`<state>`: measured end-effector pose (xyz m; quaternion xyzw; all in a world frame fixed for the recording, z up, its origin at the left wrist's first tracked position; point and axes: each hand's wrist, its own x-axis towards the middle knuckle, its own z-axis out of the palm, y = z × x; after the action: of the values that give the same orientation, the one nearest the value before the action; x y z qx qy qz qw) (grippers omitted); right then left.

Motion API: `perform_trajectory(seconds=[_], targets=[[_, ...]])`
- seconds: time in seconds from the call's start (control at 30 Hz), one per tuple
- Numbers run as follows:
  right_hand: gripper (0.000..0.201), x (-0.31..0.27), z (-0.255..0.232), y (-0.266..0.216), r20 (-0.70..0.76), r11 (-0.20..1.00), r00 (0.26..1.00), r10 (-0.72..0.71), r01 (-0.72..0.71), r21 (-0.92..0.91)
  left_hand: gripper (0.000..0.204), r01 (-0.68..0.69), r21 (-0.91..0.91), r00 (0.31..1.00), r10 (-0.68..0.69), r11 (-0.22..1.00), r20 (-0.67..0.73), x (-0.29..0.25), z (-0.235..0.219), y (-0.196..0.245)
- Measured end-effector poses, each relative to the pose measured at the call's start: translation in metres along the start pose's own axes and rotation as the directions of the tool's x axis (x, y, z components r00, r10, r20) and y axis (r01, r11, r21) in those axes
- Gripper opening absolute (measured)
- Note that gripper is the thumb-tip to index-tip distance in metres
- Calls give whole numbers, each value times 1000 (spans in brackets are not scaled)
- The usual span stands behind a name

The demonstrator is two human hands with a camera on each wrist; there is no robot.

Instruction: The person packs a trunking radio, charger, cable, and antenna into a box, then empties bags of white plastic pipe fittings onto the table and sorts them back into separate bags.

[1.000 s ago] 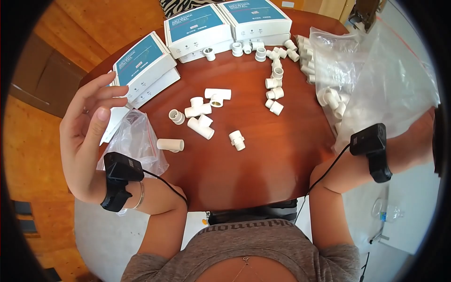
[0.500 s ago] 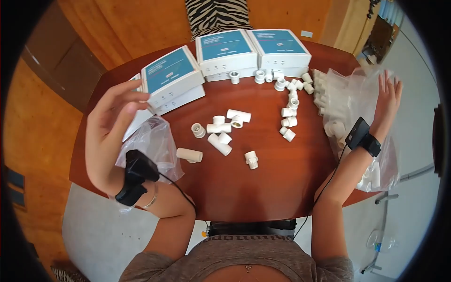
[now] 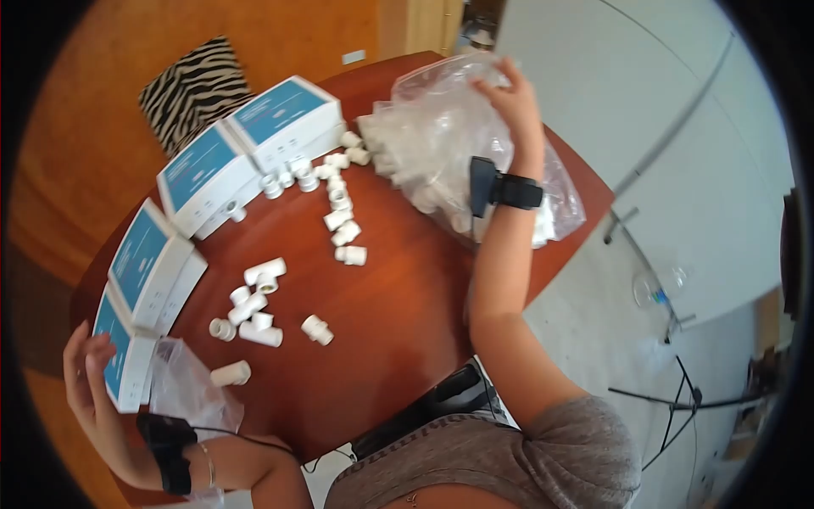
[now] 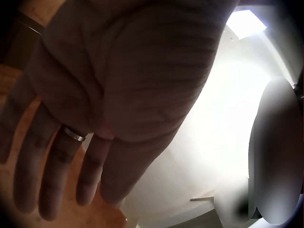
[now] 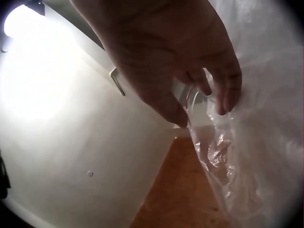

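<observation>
My right hand (image 3: pixel 519 110) is over the far end of a clear plastic bag (image 3: pixel 437 144) full of white pipe fittings. In the right wrist view its thumb and fingers (image 5: pixel 231 90) are spread apart at the bag's loose mouth, the thumb right at the plastic edge. My left hand (image 3: pixel 93 407) is raised at the table's left edge, near a blue-and-white box (image 3: pixel 123 343) and a flatter clear bag (image 3: pixel 191 390). Nothing lies in its palm, and its fingers (image 4: pixel 56 175) are loosely extended, one wearing a ring.
Several tee fittings (image 3: pixel 261 332) lie on the red-brown table (image 3: pixel 390 339), with a threaded fitting (image 3: pixel 317 329) beside them. A row of smaller fittings (image 3: pixel 339 199) runs from the boxes toward me. More blue-topped boxes (image 3: pixel 203 174) line the far side. A zebra-striped cushion (image 3: pixel 199 89) is beyond them.
The head view has swung toward the right. My right hand has come forward over the full bag, from beside it to its far end. The left hand stays raised with relaxed fingers.
</observation>
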<state>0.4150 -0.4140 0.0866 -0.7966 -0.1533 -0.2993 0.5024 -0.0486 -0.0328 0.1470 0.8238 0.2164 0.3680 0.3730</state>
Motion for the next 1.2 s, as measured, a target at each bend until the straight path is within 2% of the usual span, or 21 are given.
perform_trajectory(seconds=[0.03,0.07,0.13,0.17,0.3,0.47,0.5,0.53,0.57,0.6,0.63,0.67,0.73,0.77,0.83,0.9,0.93,0.97,1.1,1.13,1.2], targets=[[41,0,-3,5,23,966,1000,-1,7,-257,35,15,-12,1000,-15,1000,14,1,0,-2],[40,-3,-7,10,59,913,998,29,-3,-408,36,32,-51,999,-32,998,9,0,2,-4],[38,-11,-5,15,160,817,982,103,8,-576,36,47,-97,999,-45,994,17,1,8,1],[37,-16,-3,17,203,786,970,130,24,-618,37,71,-47,997,-70,996,13,0,10,7],[33,-20,-10,19,186,746,972,144,17,-666,37,103,2,995,-103,995,-2,-1,22,19],[28,-20,-80,-22,-187,849,975,123,-201,-489,37,139,12,990,-139,990,9,4,16,10],[26,-26,-86,-34,-418,883,908,28,-218,-415,38,142,20,990,-142,990,5,4,17,10],[22,-27,-92,-43,-572,921,818,-53,-181,-345,38,149,18,989,-149,989,5,4,18,10],[22,-29,-95,-51,-568,920,821,-57,-177,-349,38,121,53,993,-121,991,-3,5,20,10],[23,-33,-95,-68,-705,969,685,-182,2,-248,39,94,88,996,-94,992,-10,5,22,11],[25,-34,-94,-77,-825,964,505,-255,202,-174,39,101,86,995,-100,991,-12,5,23,13],[25,-30,-91,-75,-822,963,509,-257,206,-174,39,71,117,997,-72,991,9,5,25,18],[28,-15,-81,-61,-830,850,395,-395,499,-168,40,43,149,998,-48,988,31,3,25,19],[28,-11,-75,-50,-829,850,396,-395,499,-167,40,39,145,999,-44,989,31,3,25,19],[36,-7,-62,-21,-650,944,686,-326,270,-188,40,31,139,999,-36,990,35,3,25,17],[35,-9,-41,-4,-492,985,854,-171,130,-117,40,84,125,996,-86,989,4,3,23,14],[36,-9,-32,6,-408,987,902,-143,102,-120,40,83,122,996,-85,989,5,3,23,13],[37,-7,-24,18,-321,989,940,-112,76,-124,41,93,122,996,-93,988,-1,3,23,12],[38,-4,-5,41,-193,960,967,-165,112,-258,41,120,106,993,-121,987,1,5,16,7],[39,-7,-3,38,-53,957,991,-119,101,-270,41,122,109,992,-122,987,-3,5,15,6],[44,-7,1,26,214,933,977,-20,95,-348,40,133,61,991,-134,989,8,6,14,7]])
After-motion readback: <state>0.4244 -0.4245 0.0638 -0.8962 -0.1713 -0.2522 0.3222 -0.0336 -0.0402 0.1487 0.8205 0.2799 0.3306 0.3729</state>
